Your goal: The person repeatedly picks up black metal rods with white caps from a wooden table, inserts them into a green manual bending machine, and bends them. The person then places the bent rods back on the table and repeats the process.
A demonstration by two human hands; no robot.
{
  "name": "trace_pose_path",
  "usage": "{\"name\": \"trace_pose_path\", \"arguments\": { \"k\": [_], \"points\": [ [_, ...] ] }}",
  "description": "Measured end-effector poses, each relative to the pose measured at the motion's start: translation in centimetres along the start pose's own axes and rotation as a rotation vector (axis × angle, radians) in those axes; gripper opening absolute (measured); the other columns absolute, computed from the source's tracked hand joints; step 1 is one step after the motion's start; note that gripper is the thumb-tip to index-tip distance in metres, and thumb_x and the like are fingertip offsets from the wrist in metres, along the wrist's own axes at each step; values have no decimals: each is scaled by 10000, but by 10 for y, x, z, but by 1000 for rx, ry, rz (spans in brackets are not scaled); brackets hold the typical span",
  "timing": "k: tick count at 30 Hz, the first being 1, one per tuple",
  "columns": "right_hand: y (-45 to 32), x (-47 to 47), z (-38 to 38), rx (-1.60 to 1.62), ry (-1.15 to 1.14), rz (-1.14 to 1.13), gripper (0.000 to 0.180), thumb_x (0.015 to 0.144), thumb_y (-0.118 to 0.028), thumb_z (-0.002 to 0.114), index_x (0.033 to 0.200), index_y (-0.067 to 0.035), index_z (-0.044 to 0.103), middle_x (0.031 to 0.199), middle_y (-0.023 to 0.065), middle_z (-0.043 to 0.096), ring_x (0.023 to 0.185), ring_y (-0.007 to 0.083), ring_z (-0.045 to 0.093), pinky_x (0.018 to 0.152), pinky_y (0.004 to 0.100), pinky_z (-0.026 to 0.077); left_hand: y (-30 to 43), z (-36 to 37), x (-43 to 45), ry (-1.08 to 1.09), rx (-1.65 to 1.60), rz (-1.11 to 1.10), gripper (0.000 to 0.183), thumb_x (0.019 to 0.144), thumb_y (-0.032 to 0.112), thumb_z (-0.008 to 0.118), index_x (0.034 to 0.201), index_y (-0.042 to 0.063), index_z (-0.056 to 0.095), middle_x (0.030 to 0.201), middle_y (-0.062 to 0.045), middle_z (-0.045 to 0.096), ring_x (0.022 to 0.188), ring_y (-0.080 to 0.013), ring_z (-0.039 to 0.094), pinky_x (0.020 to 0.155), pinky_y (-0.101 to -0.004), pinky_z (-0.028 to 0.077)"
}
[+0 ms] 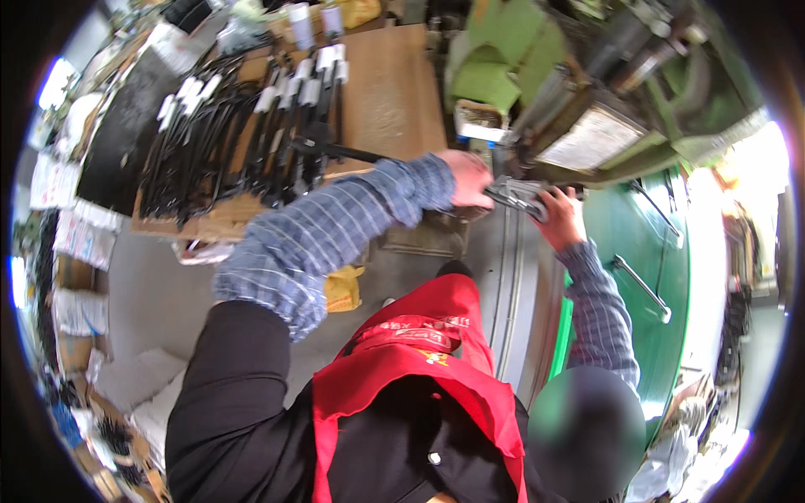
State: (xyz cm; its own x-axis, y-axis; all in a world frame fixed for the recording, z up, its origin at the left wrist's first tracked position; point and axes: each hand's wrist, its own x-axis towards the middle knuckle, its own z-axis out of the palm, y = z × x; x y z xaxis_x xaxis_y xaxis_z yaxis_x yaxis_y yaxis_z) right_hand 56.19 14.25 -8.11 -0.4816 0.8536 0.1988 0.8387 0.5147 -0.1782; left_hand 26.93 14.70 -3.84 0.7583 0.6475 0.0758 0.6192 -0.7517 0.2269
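Observation:
My left hand (470, 180) is closed around a long, slim black part (352, 152), which runs out to the left behind my forearm. Just right of that hand is a grey metal piece (519, 193), narrow and jointed-looking. The fingers of my right hand (561, 217) grip its right end, with the thumb side towards the machine. Whether the black part and the metal piece are joined is hidden by my left hand. Many similar black parts (251, 138), with white tags or sleeves at their far ends, lie in rows on a cardboard sheet (390, 94) to the left.
A green machine (503, 38) with a metal plate (591, 139) stands beyond my hands. A small box (481, 119) of tiny pieces sits on it. To the right is a green panel (641, 251) with bar handles. A yellow bag (343, 289) lies low beside my legs.

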Motion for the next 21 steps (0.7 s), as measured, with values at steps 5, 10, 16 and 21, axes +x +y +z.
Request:
{"name": "trace_pose_path", "arguments": {
  "k": [5, 10, 16, 21],
  "points": [
    [22, -88, 2, 87, 421, 294, 975, 597, -203, 877, 1428, -47, 391, 1310, 217, 489, 1168, 409, 485, 1016, 491, 397, 44, 48, -17, 3, -440, -255, 464, 931, 463, 539, 943, 27, 693, 812, -227, 653, 861, -355, 657, 788, -440, 514],
    [-7, -198, -32, 489, -1237, 82, 407, 823, -345, 724, 1111, -67, 653, 999, 169, 678, 935, 279, 658, 820, 377, 526, -15, 154, -28, -291, -1345, -536, 476, 958, 515, 485, 951, 90, 698, 737, -103, 650, 563, -203, 606, 537, -346, 504],
    [-47, -126, -155, 214, -547, 23, 191, 744, -179, 769, 714, -46, 635, 613, 131, 569, 536, 286, 572, 534, 354, 468, 31, 257, 16, -240, -436, -637, 343, 882, 374, 541, 1003, 94, 699, 887, -131, 669, 904, -316, 644, 831, -452, 520],
    [-18, -69, -61, 207, -545, 295, 381, 817, -362, 707, 748, 3, 621, 688, 205, 611, 652, 390, 610, 614, 435, 482, 95, 163, 28, -91, -512, -305, 768, 815, 397, 680, 1440, 90, 356, 1362, -261, 438, 1204, -382, 528, 970, -449, 477]
  ]
}}
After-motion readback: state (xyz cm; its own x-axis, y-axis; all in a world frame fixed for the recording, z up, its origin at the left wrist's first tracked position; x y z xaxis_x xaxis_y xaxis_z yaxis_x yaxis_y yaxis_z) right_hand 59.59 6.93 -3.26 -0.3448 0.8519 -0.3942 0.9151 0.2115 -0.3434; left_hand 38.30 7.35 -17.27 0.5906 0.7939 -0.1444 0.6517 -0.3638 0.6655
